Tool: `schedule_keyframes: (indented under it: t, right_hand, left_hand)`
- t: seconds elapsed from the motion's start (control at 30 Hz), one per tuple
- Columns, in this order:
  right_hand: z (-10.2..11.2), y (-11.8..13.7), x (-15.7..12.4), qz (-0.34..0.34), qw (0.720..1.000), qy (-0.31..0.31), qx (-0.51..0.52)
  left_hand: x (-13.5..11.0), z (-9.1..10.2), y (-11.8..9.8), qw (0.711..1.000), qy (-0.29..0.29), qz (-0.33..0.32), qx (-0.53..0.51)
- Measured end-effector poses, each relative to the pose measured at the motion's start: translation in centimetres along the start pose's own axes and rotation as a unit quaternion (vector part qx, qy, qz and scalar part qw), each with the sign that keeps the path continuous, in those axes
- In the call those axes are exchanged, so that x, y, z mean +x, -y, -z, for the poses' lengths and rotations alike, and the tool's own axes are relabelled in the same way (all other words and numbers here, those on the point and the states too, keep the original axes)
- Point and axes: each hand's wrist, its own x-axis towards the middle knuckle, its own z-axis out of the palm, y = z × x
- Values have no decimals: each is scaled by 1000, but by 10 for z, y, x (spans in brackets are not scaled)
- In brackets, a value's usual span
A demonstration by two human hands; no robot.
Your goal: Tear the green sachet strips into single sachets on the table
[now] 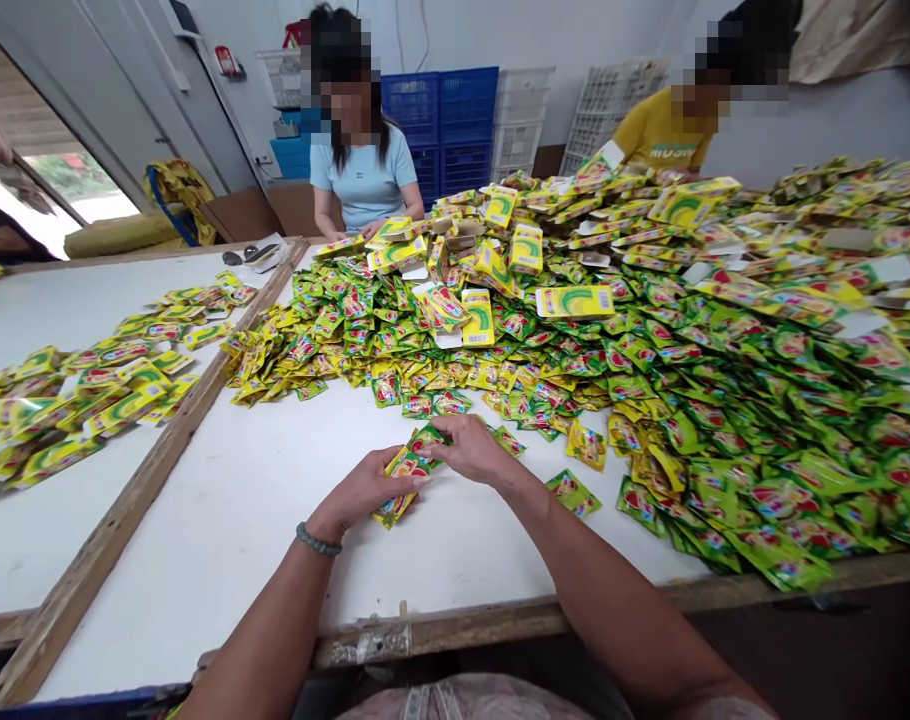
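Observation:
My left hand (365, 492) and my right hand (471, 448) meet over the white table (260, 500), both closed on a small stack of green and yellow sachets (408, 470). The stack lies slanted between my palms, its lower end under my left fingers. A huge heap of the same sachets (725, 400) spreads just beyond my hands and to the right. Loose sachets (573, 492) lie by my right wrist.
Yellow flat cartons (575, 300) lie on top of the heap. A second table at left holds a smaller sachet pile (102, 385), behind a wooden rail (170, 450). Two people sit at the far side. Blue and white crates (462, 115) stand at the wall.

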Motion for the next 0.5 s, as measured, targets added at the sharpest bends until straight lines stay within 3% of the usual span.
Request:
schedule_keyframes:
  t: [0.13,0.33,0.5]
  right_hand:
    - [-4,-5,0,11,996,45,79]
    - [-9,-8,3,-24,992,6,127]
    - [-3,-4,3,-73,944,101,304]
  left_hand:
    - [4,0,2,1000,-6,21,-5]
    - [1,5,2,999,-4,27,-21]
    - [-3,8,-2,998,1,24,-57]
